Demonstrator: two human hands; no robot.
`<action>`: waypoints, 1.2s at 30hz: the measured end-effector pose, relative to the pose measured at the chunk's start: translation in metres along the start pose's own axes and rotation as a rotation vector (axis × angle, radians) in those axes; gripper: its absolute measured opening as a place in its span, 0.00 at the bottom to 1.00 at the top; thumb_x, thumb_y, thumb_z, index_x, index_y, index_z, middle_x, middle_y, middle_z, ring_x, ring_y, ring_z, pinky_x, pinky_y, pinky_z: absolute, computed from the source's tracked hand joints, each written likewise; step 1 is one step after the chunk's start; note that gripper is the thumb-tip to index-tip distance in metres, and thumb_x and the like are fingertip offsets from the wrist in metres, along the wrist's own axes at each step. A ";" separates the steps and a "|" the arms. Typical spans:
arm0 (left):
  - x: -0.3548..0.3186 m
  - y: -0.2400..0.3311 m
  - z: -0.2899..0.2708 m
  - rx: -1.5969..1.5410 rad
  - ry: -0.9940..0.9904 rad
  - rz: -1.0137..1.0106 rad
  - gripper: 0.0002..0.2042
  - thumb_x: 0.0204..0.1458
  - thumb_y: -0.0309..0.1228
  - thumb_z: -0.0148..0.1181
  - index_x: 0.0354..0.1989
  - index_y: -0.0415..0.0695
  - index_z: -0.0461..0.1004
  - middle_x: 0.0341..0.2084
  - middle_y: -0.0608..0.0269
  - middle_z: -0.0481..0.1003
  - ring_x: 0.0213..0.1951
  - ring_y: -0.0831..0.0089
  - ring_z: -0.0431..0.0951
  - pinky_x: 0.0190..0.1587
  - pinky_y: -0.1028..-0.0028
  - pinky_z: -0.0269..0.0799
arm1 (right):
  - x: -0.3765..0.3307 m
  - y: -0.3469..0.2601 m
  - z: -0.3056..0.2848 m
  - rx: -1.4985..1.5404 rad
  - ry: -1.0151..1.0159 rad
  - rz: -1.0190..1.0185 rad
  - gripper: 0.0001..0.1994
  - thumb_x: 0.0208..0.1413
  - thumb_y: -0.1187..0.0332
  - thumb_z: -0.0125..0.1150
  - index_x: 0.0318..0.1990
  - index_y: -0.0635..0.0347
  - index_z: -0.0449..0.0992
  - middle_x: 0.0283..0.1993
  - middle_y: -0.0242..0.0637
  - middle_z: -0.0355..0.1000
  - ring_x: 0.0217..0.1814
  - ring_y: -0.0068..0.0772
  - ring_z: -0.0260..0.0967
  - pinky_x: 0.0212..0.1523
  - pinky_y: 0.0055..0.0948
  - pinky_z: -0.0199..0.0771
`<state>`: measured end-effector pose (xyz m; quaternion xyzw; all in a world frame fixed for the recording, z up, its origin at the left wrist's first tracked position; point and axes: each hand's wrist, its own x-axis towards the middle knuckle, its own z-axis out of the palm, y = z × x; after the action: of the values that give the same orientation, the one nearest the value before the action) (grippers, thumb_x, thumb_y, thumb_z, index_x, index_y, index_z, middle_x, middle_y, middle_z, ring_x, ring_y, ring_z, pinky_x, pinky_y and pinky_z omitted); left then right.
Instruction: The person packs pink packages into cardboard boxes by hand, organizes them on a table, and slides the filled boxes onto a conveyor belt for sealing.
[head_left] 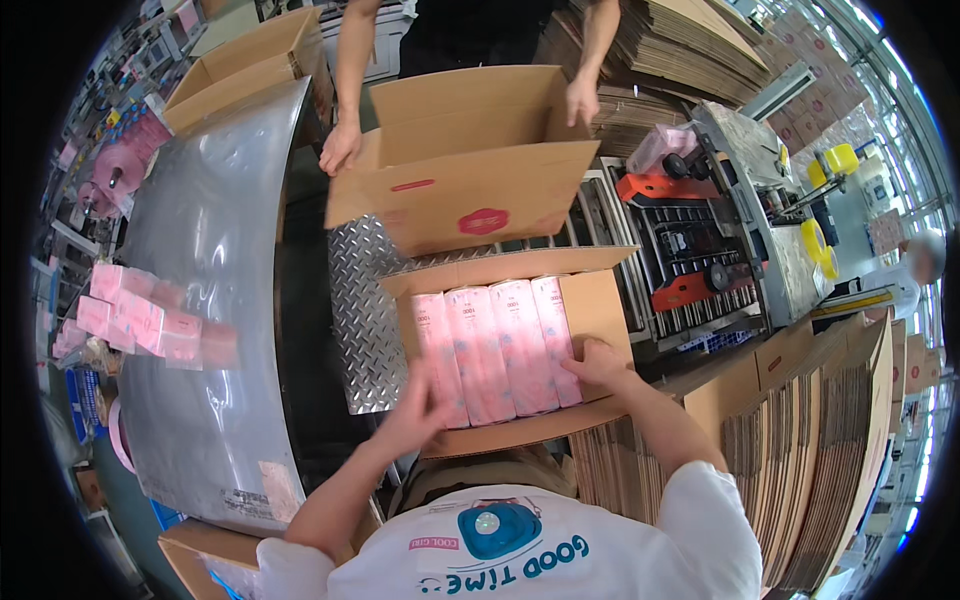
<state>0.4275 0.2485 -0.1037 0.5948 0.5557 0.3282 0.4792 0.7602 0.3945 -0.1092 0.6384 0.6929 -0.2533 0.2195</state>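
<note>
- Pink packs [497, 345], four long film-wrapped ones, lie side by side inside an open cardboard box [598, 312] right in front of the person, filling most of it; bare strip of box left at the right.
- Left hand [420, 405] is over the near end of the leftmost pack, blurred; fingers look spread and flat on it, but I cannot tell if it grips.
- Right hand [598, 364] rests at the near right end of the rightmost pack, fingers loosely curled against its edge, holding nothing.
- Handling guess: packs look light and soft, squashy under pressure, glossy wrap likely slippery; best taken by the long sides or pushed at the ends, not pinched at the film.
- Second empty carton [470, 160] beyond, held open by another person's hands [341, 148].
- More loose pink packs [150, 322] on the shiny metal table [215, 250] at left; flat cardboard stacks [810, 450] at right.
</note>
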 end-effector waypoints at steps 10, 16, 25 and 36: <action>0.098 -0.016 -0.028 0.547 0.191 0.429 0.19 0.53 0.42 0.55 0.43 0.37 0.68 0.40 0.46 0.71 0.44 0.50 0.70 0.47 0.56 0.64 | -0.008 -0.003 -0.056 -0.322 0.081 -0.203 0.55 0.29 0.37 0.67 0.66 0.51 0.50 0.70 0.39 0.42 0.73 0.41 0.36 0.68 0.52 0.38; 0.156 -0.014 -0.088 -0.108 0.412 -0.353 0.21 0.54 0.41 0.52 0.49 0.36 0.69 0.44 0.49 0.74 0.50 0.60 0.71 0.51 0.67 0.64 | 0.020 0.054 0.051 0.365 0.421 0.348 0.65 0.26 0.35 0.69 0.68 0.56 0.35 0.72 0.46 0.30 0.74 0.44 0.26 0.68 0.50 0.42; 0.080 -0.115 0.059 -0.139 0.503 -0.417 0.39 0.54 0.31 0.54 0.65 0.33 0.33 0.63 0.39 0.45 0.64 0.54 0.50 0.64 0.66 0.47 | 0.080 0.083 -0.021 0.731 0.215 0.573 0.45 0.35 0.35 0.64 0.57 0.60 0.64 0.56 0.46 0.66 0.60 0.48 0.62 0.55 0.40 0.65; 0.352 0.006 0.184 0.015 0.358 -0.388 0.41 0.55 0.34 0.52 0.63 0.27 0.27 0.62 0.29 0.42 0.63 0.44 0.49 0.64 0.62 0.48 | 0.199 0.160 -0.114 -0.021 0.748 -0.138 0.36 0.55 0.45 0.44 0.66 0.56 0.49 0.71 0.44 0.42 0.74 0.41 0.34 0.69 0.51 0.30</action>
<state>0.6585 0.5547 -0.2084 0.4131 0.7378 0.3261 0.4227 0.9038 0.6291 -0.1568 0.6362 0.7692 -0.0098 -0.0596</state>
